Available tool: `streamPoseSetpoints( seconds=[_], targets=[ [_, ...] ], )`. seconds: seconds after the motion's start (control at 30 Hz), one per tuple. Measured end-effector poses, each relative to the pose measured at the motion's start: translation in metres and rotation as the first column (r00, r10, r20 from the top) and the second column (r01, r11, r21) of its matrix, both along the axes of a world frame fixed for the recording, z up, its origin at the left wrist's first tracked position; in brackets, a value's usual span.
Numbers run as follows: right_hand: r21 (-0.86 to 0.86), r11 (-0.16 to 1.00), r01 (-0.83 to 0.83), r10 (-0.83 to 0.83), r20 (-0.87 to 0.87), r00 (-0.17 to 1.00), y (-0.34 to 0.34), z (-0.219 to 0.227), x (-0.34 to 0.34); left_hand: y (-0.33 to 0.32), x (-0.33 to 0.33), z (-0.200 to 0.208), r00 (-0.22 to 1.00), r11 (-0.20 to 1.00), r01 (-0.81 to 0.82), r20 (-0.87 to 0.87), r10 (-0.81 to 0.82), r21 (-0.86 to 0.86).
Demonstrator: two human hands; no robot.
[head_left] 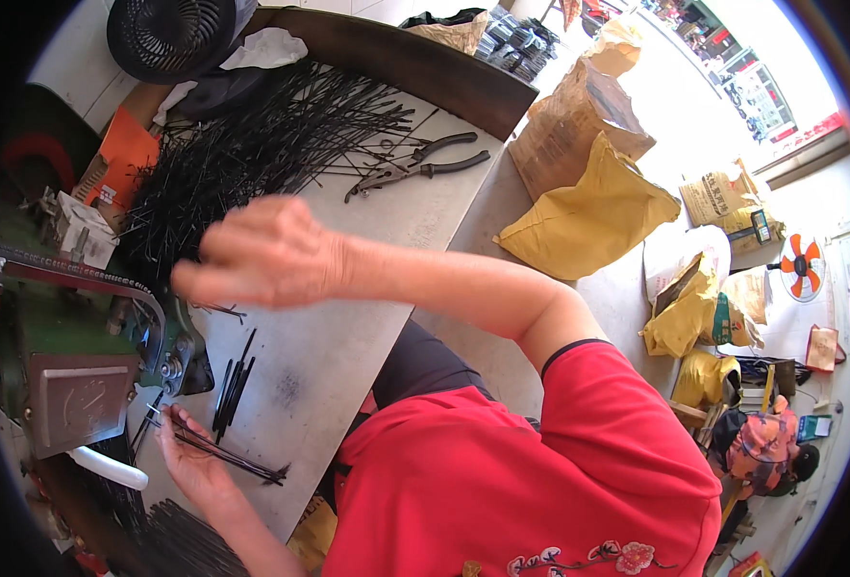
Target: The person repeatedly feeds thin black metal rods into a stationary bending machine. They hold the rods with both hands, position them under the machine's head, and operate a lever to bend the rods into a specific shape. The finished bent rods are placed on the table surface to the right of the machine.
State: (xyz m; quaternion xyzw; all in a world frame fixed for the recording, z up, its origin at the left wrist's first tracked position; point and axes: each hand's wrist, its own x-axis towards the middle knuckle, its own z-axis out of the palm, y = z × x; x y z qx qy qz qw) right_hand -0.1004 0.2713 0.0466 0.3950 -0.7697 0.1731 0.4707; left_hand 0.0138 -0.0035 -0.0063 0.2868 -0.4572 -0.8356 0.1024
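My left hand point(192, 464) is closed on a few thin black rods point(237, 460), right beside the green machine point(170, 361). Bright tips of these rods point toward the machine's lower end. My right hand point(266, 252) hovers at the near edge of a big tangled pile of thin black rods point(242, 144). Motion smears its fingers, so whether they pinch anything is unclear. Several short black rods point(235, 392) lie on the grey tabletop point(348, 327) between my left hand and the machine.
Pliers with dark handles point(420, 163) lie on the table right of the pile. A black fan point(170, 38) and an orange box point(117, 159) stand at the far left. A raised brown edge point(396, 58) bounds the table's far side. Yellow sacks point(593, 216) stand rightward; another person point(766, 442) sits farther off.
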Motion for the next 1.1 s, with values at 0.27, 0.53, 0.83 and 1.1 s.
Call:
streamPoseSetpoints(
  seconds=[0.27, 0.53, 0.83, 1.1],
  targets=[
    [-0.381, 0.924, -0.015, 0.371, 0.888, 0.272, -0.097, -0.05, 0.067, 0.026, -0.015, 0.001, 1.0, 0.966, 0.015, -0.008, -0.018, -0.257],
    [-0.576, 0.791, 0.205, 0.608, 0.777, -0.162, -0.129, -0.044, 0.048, 0.025, -0.016, 0.007, 0.997, 0.97, 0.04, -0.056, -0.055, -0.238],
    [-0.573, 0.789, 0.221, 0.61, 0.774, -0.171, -0.131, -0.042, 0.047, 0.022, -0.019, 0.009, 0.996, 0.968, 0.062, -0.046, -0.075, -0.242],
    [-0.621, 0.749, 0.23, 0.66, 0.728, -0.182, -0.135, -0.042, 0.046, 0.017, -0.02, 0.013, 0.992, 0.965, 0.117, -0.023, -0.126, -0.236]
  ],
)
